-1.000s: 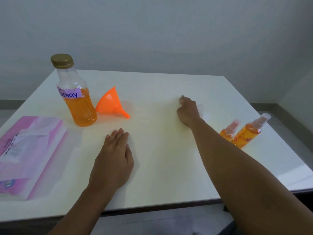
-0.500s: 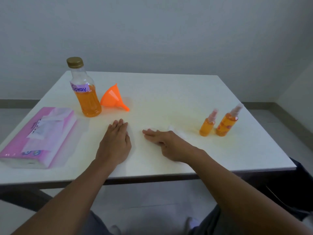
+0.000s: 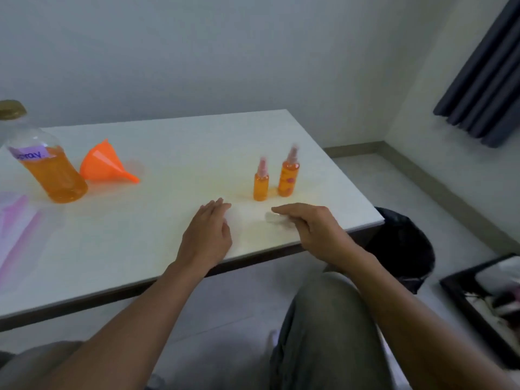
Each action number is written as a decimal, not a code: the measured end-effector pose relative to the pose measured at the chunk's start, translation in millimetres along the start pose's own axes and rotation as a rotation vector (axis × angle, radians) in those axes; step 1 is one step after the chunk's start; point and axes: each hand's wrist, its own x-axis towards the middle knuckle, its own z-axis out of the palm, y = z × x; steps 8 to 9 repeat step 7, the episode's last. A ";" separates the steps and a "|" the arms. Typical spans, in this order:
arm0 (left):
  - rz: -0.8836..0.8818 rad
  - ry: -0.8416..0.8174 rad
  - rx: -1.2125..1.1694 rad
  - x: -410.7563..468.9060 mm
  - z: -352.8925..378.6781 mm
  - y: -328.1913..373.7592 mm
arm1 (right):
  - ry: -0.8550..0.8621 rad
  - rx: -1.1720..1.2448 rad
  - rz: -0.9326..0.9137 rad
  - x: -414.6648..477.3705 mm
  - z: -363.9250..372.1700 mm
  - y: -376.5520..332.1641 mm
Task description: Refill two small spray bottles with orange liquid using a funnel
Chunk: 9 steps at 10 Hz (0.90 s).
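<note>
Two small spray bottles stand side by side on the white table (image 3: 174, 136), both holding orange liquid: a shorter one (image 3: 261, 184) and a taller one (image 3: 288, 175). A big bottle of orange liquid (image 3: 53, 171) with a gold cap and a purple label stands at the far left. Next to it an orange funnel (image 3: 102, 164) lies on its side. My left hand (image 3: 206, 235) rests flat on the table, holding nothing. My right hand (image 3: 315, 229) is near the table's front right corner, its straight fingers over a small white wad of tissue (image 3: 274, 219).
A pink tissue pack (image 3: 17, 229) lies at the left edge of the table. A black bag (image 3: 402, 243) sits on the floor beside the table's right corner, with a dark tray (image 3: 484, 299) further right. A dark curtain (image 3: 484, 80) hangs at the upper right.
My right hand came back from the far middle of the table to the front right corner, dragging the white wad. The view swung right. My left hand stayed flat on the table.
</note>
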 end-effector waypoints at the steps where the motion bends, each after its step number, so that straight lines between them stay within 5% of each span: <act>1: 0.013 -0.004 0.047 8.1 16.4 25.5 | 0.461 0.163 0.222 -39.5 -33.9 62.7; 3: -0.018 -0.014 0.103 13.6 21.5 26.8 | 0.950 0.274 0.752 -62.6 -61.3 162.5; 5: 0.004 0.008 0.119 15.1 27.5 22.9 | 0.899 0.383 1.046 -54.7 -35.7 234.8; 9: 0.011 0.053 0.120 17.7 30.4 19.3 | 0.778 0.451 1.177 -56.7 -10.3 254.7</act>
